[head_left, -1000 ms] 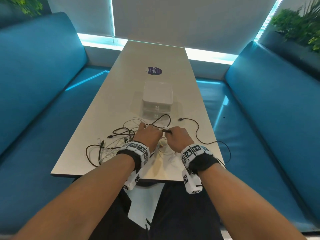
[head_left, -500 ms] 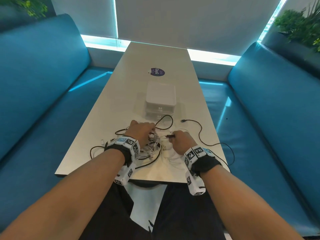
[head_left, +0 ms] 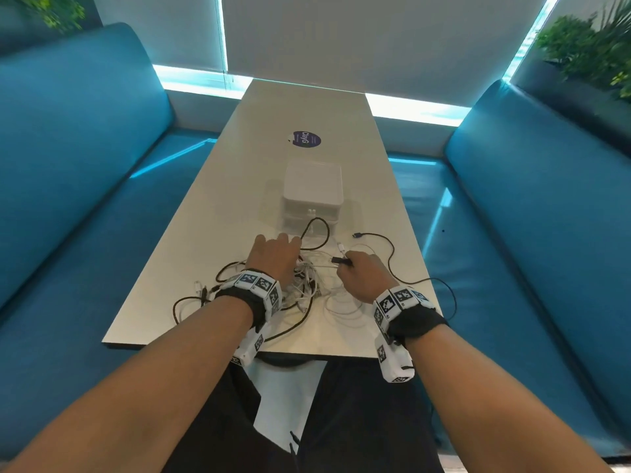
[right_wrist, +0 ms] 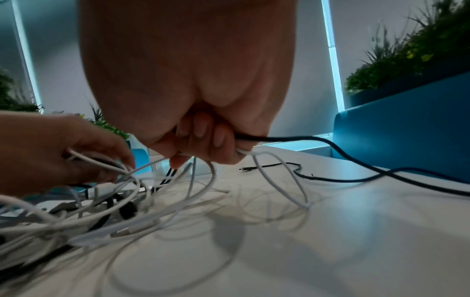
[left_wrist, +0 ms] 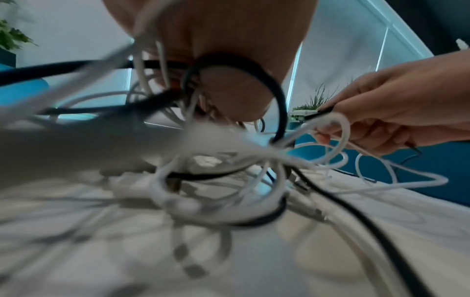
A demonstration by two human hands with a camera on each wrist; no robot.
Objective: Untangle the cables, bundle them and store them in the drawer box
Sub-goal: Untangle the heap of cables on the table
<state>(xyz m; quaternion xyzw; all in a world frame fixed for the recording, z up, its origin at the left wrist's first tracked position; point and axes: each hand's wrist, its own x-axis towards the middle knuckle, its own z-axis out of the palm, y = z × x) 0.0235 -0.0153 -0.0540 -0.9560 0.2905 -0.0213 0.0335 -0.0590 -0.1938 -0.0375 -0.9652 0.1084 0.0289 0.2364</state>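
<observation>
A tangle of black and white cables [head_left: 307, 285] lies on the white table [head_left: 211, 213] near its front edge. My left hand [head_left: 273, 257] sits on the tangle's far left part, its fingers curled round several strands [right_wrist: 96, 160]; a black loop [left_wrist: 277, 100] hangs around them. Just to the right, my right hand [head_left: 358, 273] grips a black cable [right_wrist: 356, 156] near its plug together with a thin white cable [right_wrist: 279, 166]. The white drawer box [head_left: 312, 186] stands shut behind the tangle, mid-table.
The black cable's long run [head_left: 392, 249] loops over the table's right edge. A round purple sticker [head_left: 306, 138] lies beyond the box. Blue bench seats [head_left: 85, 199] flank the table on both sides, with plants [head_left: 587, 52] behind the backrests.
Over the last second my left hand slid left and the spread-out cables drew into a tighter heap. My right hand kept hold of the black plug end.
</observation>
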